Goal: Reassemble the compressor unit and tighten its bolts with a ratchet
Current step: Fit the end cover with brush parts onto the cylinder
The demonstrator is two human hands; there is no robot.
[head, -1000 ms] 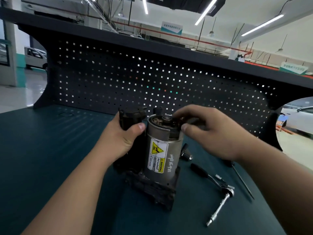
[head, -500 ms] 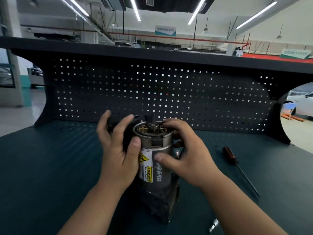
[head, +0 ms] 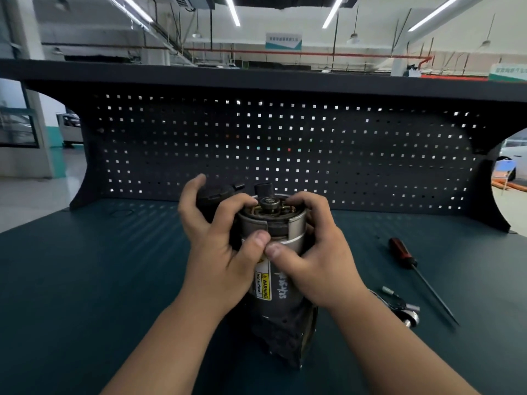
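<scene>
The compressor unit (head: 278, 305) stands upright on the dark green bench: a grey metal cylinder with a yellow warning label on a black base. Its top end is uncovered and shows a bearing and copper parts. My left hand (head: 219, 252) grips the cylinder's left side, fingers curled over the top rim, with a black housing behind them. My right hand (head: 310, 258) grips the right side, fingers on the rim. Both thumbs meet on the front of the cylinder. The ratchet (head: 405, 307) lies on the bench to the right, partly hidden behind my right wrist.
A screwdriver (head: 410, 266) with a red and black handle lies on the bench at the right, tip towards me. A dark pegboard (head: 285, 143) closes the back of the bench (head: 85, 280). Beyond it is a workshop hall.
My right hand came down from the cylinder's top to grip its side. My left hand shifted from the black housing onto the cylinder. My head tilted up; most of the ratchet went behind my right wrist.
</scene>
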